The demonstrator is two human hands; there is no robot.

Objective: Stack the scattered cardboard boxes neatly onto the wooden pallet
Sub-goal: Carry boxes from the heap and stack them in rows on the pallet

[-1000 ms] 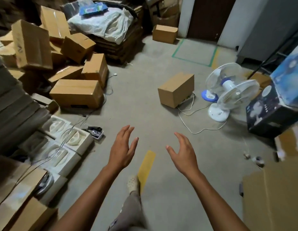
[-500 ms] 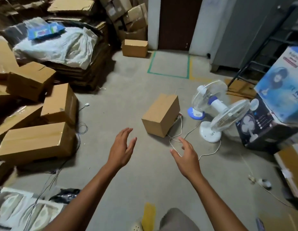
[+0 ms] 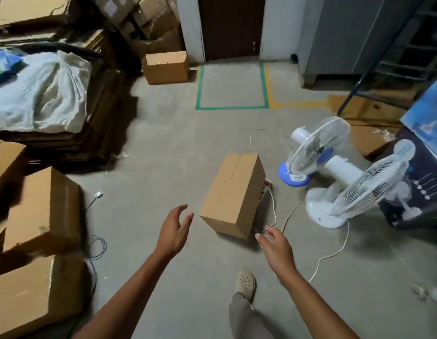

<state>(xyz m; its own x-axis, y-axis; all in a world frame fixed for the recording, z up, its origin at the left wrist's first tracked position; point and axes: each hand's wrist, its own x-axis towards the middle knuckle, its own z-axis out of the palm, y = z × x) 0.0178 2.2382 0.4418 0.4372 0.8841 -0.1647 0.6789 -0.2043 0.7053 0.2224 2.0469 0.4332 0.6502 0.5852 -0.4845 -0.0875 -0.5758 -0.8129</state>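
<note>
Your left grip point(image 3: 174, 231) is released, fingers spread and holding nothing, and hovers just left of the near corner of the cardboard box point(image 3: 233, 194). That box sits on the concrete floor point(image 3: 163, 167) between your two hands. Its flaps are closed along a centre seam, so its contents cannot be seen. Your right grip point(image 3: 276, 248) is likewise released and empty, just beside the box's near right edge, with blurred fingertips over a white cable point(image 3: 273, 211).

At far left, more boxes point(image 3: 45, 209) lie tumbled and closed, cut off by the frame edge. Behind them a white sack point(image 3: 41, 94) rests on a dark stack of flattened cardboard point(image 3: 97, 123). A smaller box point(image 3: 166, 67) stands near the door point(image 3: 231, 25).

Right of the central box, a power strip point(image 3: 266, 189) is mostly hidden behind it, and two white fans point(image 3: 317, 148) stand close together. A printed fan carton point(image 3: 413, 182) is cut off at the right edge.
</note>
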